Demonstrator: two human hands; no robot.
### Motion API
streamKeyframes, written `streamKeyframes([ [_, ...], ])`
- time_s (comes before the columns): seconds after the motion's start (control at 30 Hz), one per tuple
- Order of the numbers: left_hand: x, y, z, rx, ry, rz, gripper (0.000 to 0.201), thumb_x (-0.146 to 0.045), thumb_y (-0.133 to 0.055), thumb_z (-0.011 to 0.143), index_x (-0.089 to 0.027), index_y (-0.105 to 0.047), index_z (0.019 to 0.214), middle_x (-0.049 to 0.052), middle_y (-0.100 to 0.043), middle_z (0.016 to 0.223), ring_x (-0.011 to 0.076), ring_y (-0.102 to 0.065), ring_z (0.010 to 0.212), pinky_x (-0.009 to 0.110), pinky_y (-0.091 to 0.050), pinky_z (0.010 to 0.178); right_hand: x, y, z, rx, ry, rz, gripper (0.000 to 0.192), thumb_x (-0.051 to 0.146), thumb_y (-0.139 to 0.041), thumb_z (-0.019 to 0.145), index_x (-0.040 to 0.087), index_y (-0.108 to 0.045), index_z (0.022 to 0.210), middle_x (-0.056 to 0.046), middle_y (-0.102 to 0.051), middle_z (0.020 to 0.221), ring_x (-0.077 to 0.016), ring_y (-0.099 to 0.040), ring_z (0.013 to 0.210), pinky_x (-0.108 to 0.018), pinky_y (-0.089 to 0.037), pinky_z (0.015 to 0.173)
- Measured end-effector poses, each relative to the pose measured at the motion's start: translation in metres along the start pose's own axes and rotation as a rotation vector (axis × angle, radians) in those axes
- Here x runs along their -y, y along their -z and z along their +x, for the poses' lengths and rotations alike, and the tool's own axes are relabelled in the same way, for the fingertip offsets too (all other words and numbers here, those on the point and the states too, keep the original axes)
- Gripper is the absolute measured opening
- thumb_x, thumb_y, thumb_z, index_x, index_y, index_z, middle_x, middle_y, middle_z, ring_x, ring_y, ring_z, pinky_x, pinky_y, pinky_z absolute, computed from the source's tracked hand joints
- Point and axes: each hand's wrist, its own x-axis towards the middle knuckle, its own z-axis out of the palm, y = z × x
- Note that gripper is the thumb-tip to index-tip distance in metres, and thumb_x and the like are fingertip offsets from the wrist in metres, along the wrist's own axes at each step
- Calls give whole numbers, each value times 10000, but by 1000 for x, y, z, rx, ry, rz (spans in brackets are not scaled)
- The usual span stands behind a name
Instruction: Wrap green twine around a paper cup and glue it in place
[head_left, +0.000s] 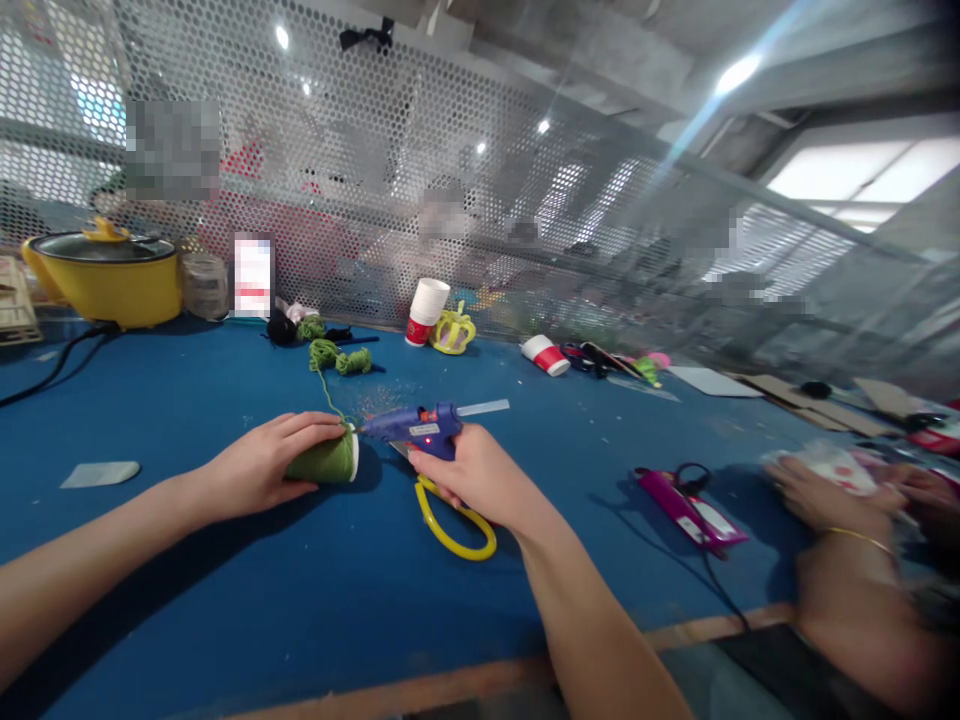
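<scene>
While I look down at the blue table (187, 400), my left hand (259, 465) is wrapped around a cup covered in green yarn (326, 460), which lies on its side on the table with its white rim turned toward the glue gun (416, 428). My right hand (480, 478) is closed around the grip of that blue glue gun, whose nozzle points at the cup's rim; whether the tip touches it I cannot tell, since the spot is small in this view. A red light glows on the gun's side and a clear glue stick juts from its back. Just under the gun, beneath my right hand, lie scissors with yellow handles (454, 525). A strand of yarn runs from the cup to a loose green yarn bundle (339, 358) beyond the gun. Farther behind the gun stand a white and red paper cup (426, 312) and a yellow crown-shaped thing (454, 332). Well left of the gun sits a yellow pot (105, 275). Well right of it, another person's hands (825, 490) work beside a pink packet (690, 510).
</scene>
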Motion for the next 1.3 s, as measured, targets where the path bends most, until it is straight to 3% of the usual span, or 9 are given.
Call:
streamKeyframes([
  [0.33,1,-2,-1,-25,29,-22,507,-202,-565,757,-209,-389,1232,89,-483,1261,215,-486,1125,337,-422,936,1,4,-5,69,8,-35,161,293,-515,769,142,-563,798,42,-473,467,-74,-427,384,-174,-355,378],
  [0.5,1,-1,0,-16,36,-26,498,-210,-564,759,-194,-388,1225,102,-486,1251,218,-490,1121,339,-429,930,4,6,-8,87,-11,-62,123,274,-511,765,154,-533,747,50,-463,443,-71,-420,375,-165,-348,366],
  [1.3,3,1,1,-4,51,-59,509,-231,-573,761,-190,-372,1227,112,-479,1245,220,-491,1118,348,-436,920,7,5,-10,74,-16,-82,80,232,-527,752,154,-523,738,53,-460,450,-65,-422,364,-161,-347,363],
])
